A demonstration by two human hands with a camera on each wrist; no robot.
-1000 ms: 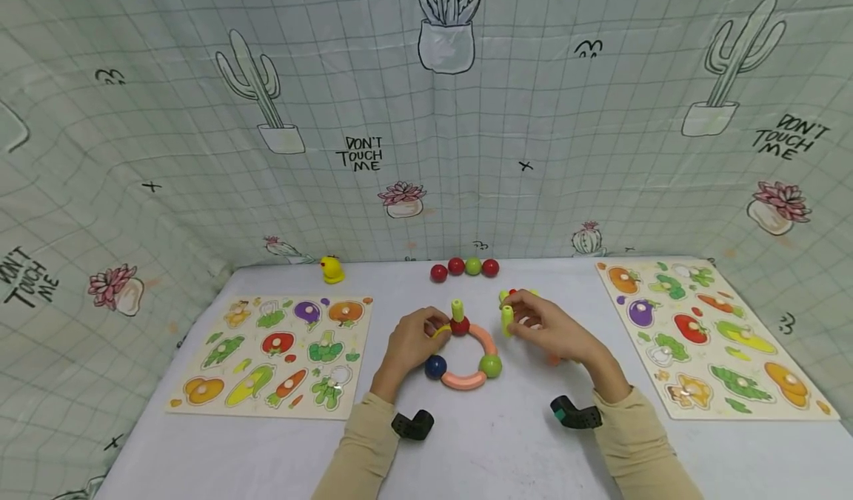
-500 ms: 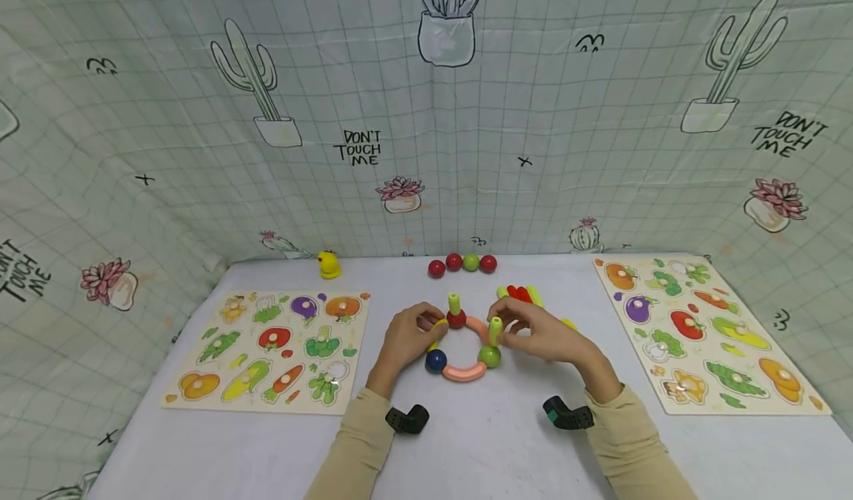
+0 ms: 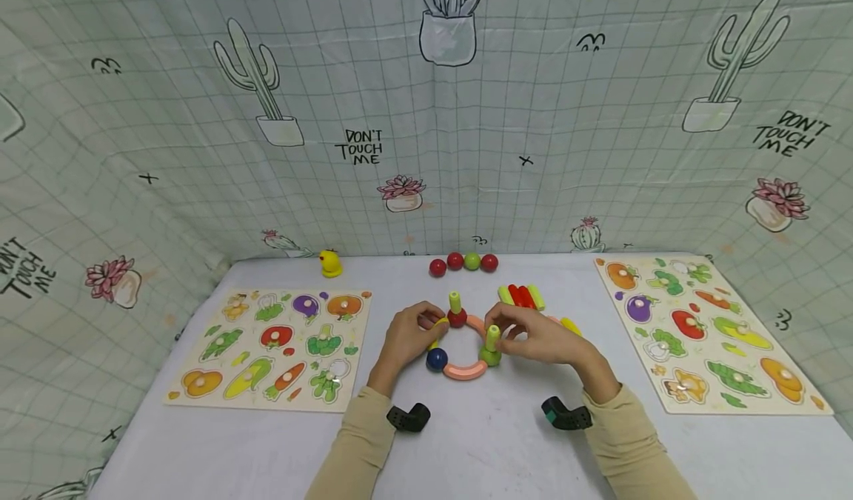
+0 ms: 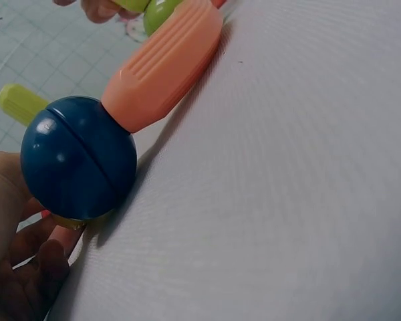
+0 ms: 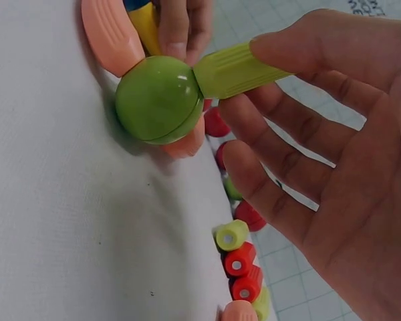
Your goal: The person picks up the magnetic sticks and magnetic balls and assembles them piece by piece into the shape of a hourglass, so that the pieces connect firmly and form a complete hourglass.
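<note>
A ring of curved sticks and balls lies on the table. My left hand (image 3: pixel 408 341) holds the yellow curved stick (image 3: pixel 436 332) at its left side, beside the blue ball (image 4: pixel 77 157). Between thumb and fingers, my right hand (image 3: pixel 540 335) pinches a straight light green stick (image 5: pixel 234 70), whose lower end touches the green ball (image 5: pixel 157 100). Another light green stick (image 3: pixel 455 301) stands upright on the red ball (image 3: pixel 457 318). A salmon curved stick (image 4: pixel 164 67) joins the blue and green balls. My right hand partly hides a second salmon curved stick (image 3: pixel 475 324).
Behind the ring, several red and green balls (image 3: pixel 455 261) form a row. Red and light green sticks (image 3: pixel 522 296) lie beyond my right hand, near a yellow piece (image 3: pixel 570 326). Vegetable puzzle boards (image 3: pixel 266 400) flank the workspace. A yellow duck (image 3: pixel 330 264) stands at the back left.
My right hand has moved left and slightly down, bringing the light green stick from beside the ring onto the green ball. My left hand keeps hold of the yellow curved stick.
</note>
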